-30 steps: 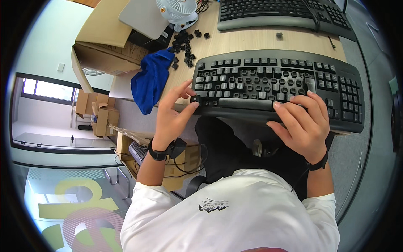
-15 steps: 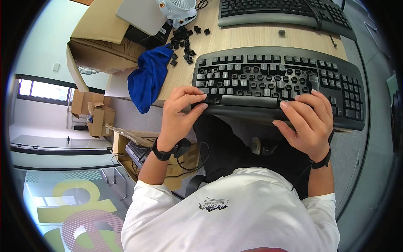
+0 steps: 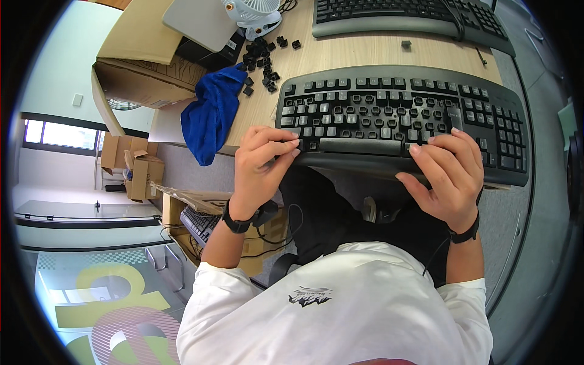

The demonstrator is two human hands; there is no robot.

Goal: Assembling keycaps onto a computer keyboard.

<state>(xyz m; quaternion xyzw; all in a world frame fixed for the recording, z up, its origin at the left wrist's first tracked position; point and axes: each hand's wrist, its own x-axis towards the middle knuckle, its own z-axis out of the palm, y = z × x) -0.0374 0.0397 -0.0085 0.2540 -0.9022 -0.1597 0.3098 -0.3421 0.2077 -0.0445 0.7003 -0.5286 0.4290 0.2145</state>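
Note:
A black keyboard (image 3: 365, 159) lies at the desk's front edge, many of its keycaps gone and the bare key stems showing, mostly in the middle rows. At its lower left corner, my left hand (image 3: 263, 159) has thumb and forefinger pinched together over a corner key; whatever they grip is hidden by the fingertips. My right hand (image 3: 449, 176) rests its fingertips on the bottom row just right of the long space bar (image 3: 360, 145). Its thumb stands apart near the keyboard's front edge, and I see nothing held in it.
Loose black keycaps (image 3: 266, 64) lie in a heap beyond the keyboard's left end, near a blue cloth (image 3: 213, 112) hanging over the desk edge. A white fan (image 3: 255, 15), an open cardboard box (image 3: 143, 79) and a second keyboard (image 3: 389, 24) stand farther back. One keycap (image 3: 406, 44) sits alone.
My left thumb and forefinger have drawn closer together at the keyboard's corner. The right hand stays almost in place. The view has shifted slightly.

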